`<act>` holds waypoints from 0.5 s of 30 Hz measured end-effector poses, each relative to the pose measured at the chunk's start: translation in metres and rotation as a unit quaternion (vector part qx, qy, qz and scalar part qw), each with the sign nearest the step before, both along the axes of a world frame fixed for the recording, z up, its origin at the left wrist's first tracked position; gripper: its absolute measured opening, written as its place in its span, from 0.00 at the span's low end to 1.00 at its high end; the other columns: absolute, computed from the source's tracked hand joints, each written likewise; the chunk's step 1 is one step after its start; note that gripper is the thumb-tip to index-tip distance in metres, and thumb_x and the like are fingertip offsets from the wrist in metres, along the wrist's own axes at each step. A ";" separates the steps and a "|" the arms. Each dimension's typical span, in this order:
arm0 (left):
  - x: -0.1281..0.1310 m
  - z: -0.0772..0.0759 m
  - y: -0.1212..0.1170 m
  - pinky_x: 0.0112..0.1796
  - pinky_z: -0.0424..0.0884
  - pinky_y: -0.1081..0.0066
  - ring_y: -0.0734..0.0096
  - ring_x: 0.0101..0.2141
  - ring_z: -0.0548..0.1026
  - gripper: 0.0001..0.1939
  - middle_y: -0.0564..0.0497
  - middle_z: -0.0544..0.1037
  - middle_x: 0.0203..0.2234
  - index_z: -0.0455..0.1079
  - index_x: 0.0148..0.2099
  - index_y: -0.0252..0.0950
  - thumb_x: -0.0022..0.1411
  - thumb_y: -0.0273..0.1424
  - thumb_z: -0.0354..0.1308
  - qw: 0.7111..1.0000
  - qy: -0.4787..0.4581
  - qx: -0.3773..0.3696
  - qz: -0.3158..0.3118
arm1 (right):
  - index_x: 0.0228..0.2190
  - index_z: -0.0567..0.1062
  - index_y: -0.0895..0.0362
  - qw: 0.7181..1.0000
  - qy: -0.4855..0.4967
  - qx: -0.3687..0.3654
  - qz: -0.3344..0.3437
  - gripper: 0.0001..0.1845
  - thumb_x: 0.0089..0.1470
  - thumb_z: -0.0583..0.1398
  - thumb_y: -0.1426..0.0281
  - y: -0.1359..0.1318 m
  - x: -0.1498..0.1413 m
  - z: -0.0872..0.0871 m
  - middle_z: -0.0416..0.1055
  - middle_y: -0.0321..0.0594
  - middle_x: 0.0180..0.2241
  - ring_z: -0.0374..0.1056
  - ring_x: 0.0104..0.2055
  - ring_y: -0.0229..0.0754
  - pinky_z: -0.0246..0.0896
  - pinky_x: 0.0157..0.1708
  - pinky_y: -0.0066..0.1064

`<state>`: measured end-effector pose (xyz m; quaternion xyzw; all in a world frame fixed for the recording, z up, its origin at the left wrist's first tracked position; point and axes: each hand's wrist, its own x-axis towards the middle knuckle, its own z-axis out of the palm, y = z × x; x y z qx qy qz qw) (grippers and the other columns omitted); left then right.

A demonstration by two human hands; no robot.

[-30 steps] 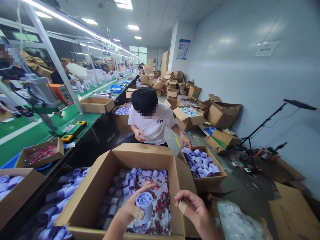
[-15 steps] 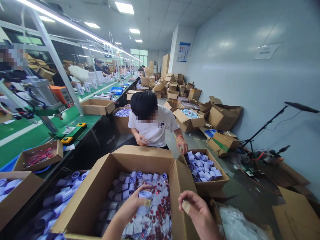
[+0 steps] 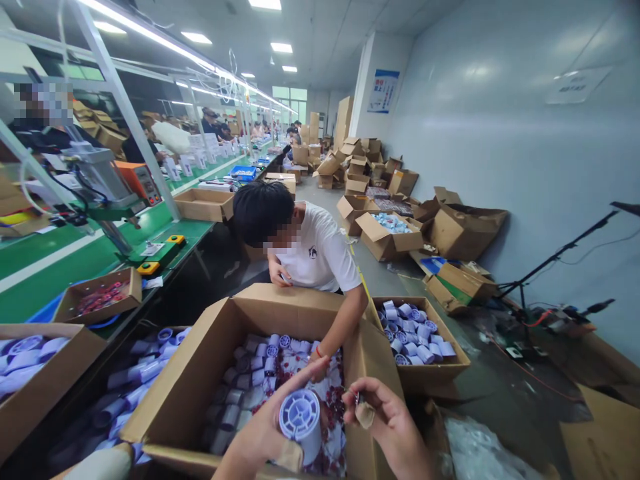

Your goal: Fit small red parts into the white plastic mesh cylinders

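Observation:
A lavender plastic cylinder [image 3: 301, 420], with a spoked wheel-like end facing up, sits in my left hand [image 3: 263, 427], which is closed around its side. My right hand [image 3: 393, 423] is pinched beside it over the carton's right wall, with tan tape round the thumb. Something small and dark shows between its fingertips, too small to name. Below both hands stands a large open carton [image 3: 177, 380] of lavender cylinders, clear bags and small red parts. A co-worker's hand [image 3: 319, 369] with a red wrist cord reaches into it.
The co-worker [image 3: 320, 250] in a white shirt leans over the carton's far side. A box of lavender cylinders [image 3: 417, 333] stands at right, and more cylinders [image 3: 145, 367] lie at left. A bench press [image 3: 103, 177] and a tray of red parts [image 3: 103, 298] are on the green bench.
My left hand has raised the cylinder and tipped its spoked end toward me. My right hand has come slightly left. The co-worker has leaned forward and reached an arm into the carton.

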<state>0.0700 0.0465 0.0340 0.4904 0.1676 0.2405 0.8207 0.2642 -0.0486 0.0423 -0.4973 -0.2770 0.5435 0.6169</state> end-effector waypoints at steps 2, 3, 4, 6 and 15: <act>0.006 -0.004 0.001 0.33 0.71 0.71 0.67 0.30 0.78 0.54 0.47 0.82 0.33 0.59 0.62 0.47 0.31 0.37 0.75 0.996 -0.049 -0.081 -0.005 | 0.31 0.78 0.52 1.000 -0.015 0.002 -0.008 0.19 0.38 0.69 0.55 0.001 0.000 0.001 0.79 0.38 0.28 0.73 0.26 0.37 0.70 0.30 0.31; 0.008 -0.006 0.002 0.31 0.71 0.72 0.69 0.28 0.77 0.53 0.48 0.82 0.30 0.60 0.61 0.48 0.31 0.37 0.75 0.992 -0.067 -0.106 -0.006 | 0.31 0.78 0.52 1.000 -0.025 0.002 -0.017 0.18 0.38 0.69 0.55 0.001 0.000 0.001 0.79 0.38 0.28 0.73 0.26 0.37 0.70 0.31 0.31; 0.009 -0.008 0.003 0.30 0.71 0.73 0.69 0.28 0.77 0.52 0.49 0.82 0.30 0.62 0.61 0.49 0.30 0.37 0.75 0.989 -0.080 -0.123 -0.006 | 0.30 0.78 0.53 0.999 -0.034 0.000 -0.031 0.19 0.37 0.69 0.55 0.002 0.000 0.002 0.79 0.38 0.26 0.73 0.26 0.37 0.70 0.30 0.31; 0.009 -0.009 0.003 0.30 0.71 0.73 0.69 0.28 0.78 0.51 0.49 0.82 0.29 0.62 0.60 0.50 0.31 0.37 0.75 0.988 -0.080 -0.133 -0.011 | 0.27 0.78 0.53 0.997 -0.045 -0.004 -0.060 0.20 0.33 0.71 0.54 0.003 0.002 0.002 0.78 0.38 0.24 0.72 0.24 0.37 0.69 0.28 0.31; 0.003 0.022 0.000 0.56 0.61 0.60 0.54 0.52 0.69 0.36 0.47 0.75 0.48 0.68 0.55 0.46 0.42 0.25 0.69 0.939 0.205 0.243 0.129 | 0.24 0.78 0.50 0.995 0.007 0.008 -0.098 0.22 0.25 0.73 0.53 -0.014 0.003 0.035 0.77 0.33 0.20 0.69 0.20 0.34 0.66 0.24 0.27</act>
